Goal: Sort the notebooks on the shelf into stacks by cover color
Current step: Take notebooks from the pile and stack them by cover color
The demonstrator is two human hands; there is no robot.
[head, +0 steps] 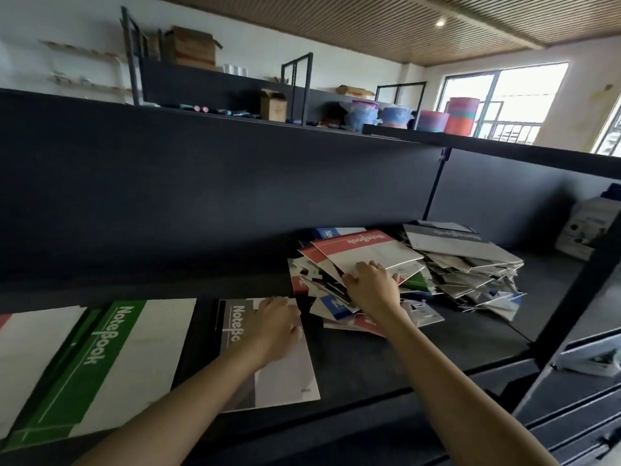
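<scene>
Head view: right grip (pixel 371 285) pinches the red notebook (pixel 366 248) atop the mixed pile (pixel 470 274), centre right, probably to lift it for sorting. Left grip (pixel 277 326), fingers loosely bent, rests on the grey notebook (pixel 285 375), lower centre, likely steadying it. Green stack (pixel 111 358) lies lower left.

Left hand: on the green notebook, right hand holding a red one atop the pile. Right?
No. In the head view the left hand rests on the grey notebook; the green notebook lies further left, untouched. The right hand holds the red notebook atop the pile.
</scene>
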